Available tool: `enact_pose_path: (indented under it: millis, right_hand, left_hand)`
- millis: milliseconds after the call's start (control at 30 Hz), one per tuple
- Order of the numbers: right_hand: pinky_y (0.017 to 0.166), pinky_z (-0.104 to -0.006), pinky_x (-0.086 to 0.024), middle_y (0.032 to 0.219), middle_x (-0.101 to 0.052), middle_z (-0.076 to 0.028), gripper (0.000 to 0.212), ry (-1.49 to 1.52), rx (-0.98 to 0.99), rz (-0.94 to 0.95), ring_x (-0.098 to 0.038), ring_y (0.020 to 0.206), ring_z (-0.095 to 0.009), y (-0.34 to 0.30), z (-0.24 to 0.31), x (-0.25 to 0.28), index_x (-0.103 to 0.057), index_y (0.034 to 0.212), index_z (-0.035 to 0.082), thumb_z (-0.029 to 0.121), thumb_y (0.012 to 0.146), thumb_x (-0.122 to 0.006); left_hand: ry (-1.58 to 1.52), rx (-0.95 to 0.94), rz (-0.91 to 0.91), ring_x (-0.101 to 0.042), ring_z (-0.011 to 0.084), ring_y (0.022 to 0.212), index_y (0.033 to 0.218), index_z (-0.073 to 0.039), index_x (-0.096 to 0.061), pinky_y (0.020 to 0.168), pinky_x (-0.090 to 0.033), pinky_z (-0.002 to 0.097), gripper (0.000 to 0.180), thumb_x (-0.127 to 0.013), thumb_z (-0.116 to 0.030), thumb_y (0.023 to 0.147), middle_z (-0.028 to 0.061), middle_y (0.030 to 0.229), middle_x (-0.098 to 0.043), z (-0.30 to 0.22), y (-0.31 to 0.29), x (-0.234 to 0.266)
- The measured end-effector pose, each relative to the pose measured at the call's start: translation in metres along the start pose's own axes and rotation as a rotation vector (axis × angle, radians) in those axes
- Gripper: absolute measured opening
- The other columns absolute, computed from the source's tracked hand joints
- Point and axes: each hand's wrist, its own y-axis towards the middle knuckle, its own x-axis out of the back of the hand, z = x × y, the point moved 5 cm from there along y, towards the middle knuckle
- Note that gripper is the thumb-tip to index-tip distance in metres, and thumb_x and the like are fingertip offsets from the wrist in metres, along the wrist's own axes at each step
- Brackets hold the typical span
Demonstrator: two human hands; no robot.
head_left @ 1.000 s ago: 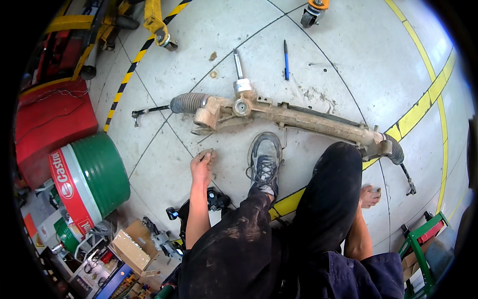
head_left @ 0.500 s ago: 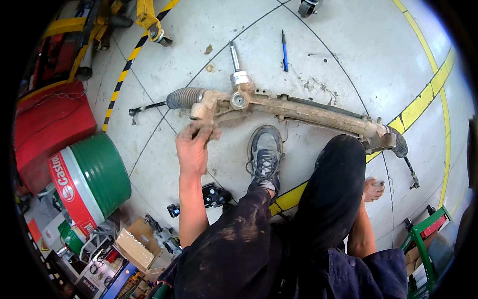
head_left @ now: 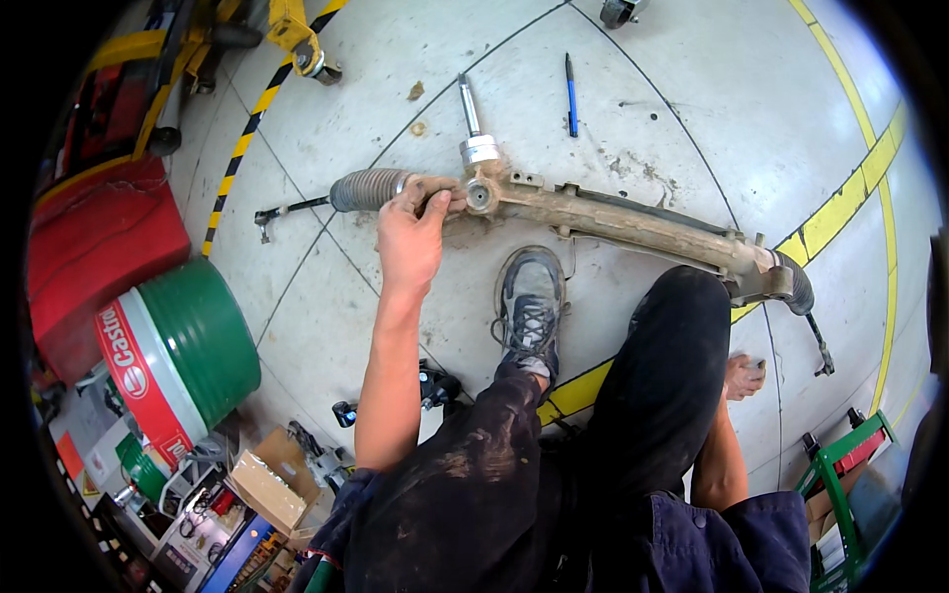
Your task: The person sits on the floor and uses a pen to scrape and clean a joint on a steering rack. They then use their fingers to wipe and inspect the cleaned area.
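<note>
A dirty, rust-brown steering rack lies across the floor in front of my shoe. Its silver input shaft points away from me. Ribbed rubber boots cover both ends, the left boot and the right boot, each with a tie rod beyond it. My left hand is on the housing between the left boot and the shaft's base, fingers over it and thumb pressed in. Beside my right knee, my right hand is partly hidden; its fingers are curled, and whatever they might hold is out of sight.
A blue pen lies beyond the rack. On the left stand a green drum and a red cabinet; a cardboard box is nearer. A green metal frame stands at the lower right. A yellow caster leg is farther off.
My left hand has moved away from me and right, from below the rack's left mount onto the housing by the shaft. My right hand stays beside the knee.
</note>
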Motion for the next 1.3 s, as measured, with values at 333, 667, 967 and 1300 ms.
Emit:
enact_pose_path:
  millis: [333,667,967,1300]
  right_hand:
    - [0.104,-0.0529,-0.037,0.141,-0.042,-0.010,0.052,-0.002,0.020,0.015,-0.038,0.133,-0.033,-0.001,0.000,-0.001,-0.046,0.136,0.014,0.043,0.094,-0.044]
    - [0.104,-0.0532,-0.037,0.141,-0.042,-0.011,0.053,-0.001,0.009,0.012,-0.038,0.133,-0.033,0.001,-0.009,-0.011,-0.045,0.137,0.014,0.044,0.094,-0.044]
    - [0.103,-0.0534,-0.037,0.141,-0.041,-0.011,0.053,-0.008,0.010,0.023,-0.038,0.133,-0.033,-0.002,-0.007,-0.007,-0.045,0.137,0.013,0.044,0.094,-0.044]
    - [0.104,-0.0538,-0.037,0.141,-0.041,-0.011,0.051,-0.012,0.001,0.022,-0.037,0.134,-0.033,-0.006,-0.003,0.000,-0.046,0.136,0.014,0.043,0.094,-0.043]
  left_hand:
    - [0.640,-0.067,-0.048,-0.070,0.0164,0.076,0.101,0.002,-0.070,0.074,-0.053,0.0284,0.015,-0.064,-0.004,0.088,0.0105,0.082,-0.073,-0.019,0.002,-0.008]
    - [0.783,-0.222,-0.001,-0.067,0.0233,0.070,0.097,-0.001,-0.071,0.071,-0.052,0.0318,0.016,-0.068,-0.008,0.083,0.0142,0.082,-0.070,-0.015,0.002,-0.012]
    - [0.783,-0.171,0.056,-0.069,0.0260,0.075,0.099,-0.003,-0.072,0.071,-0.052,0.0334,0.017,-0.069,-0.010,0.083,0.0155,0.085,-0.069,-0.014,0.010,-0.010]
    - [0.922,-0.320,0.108,-0.068,0.0314,0.080,0.108,-0.007,-0.069,0.075,-0.053,0.0383,0.024,-0.067,-0.007,0.084,0.0181,0.093,-0.069,-0.021,0.011,-0.021]
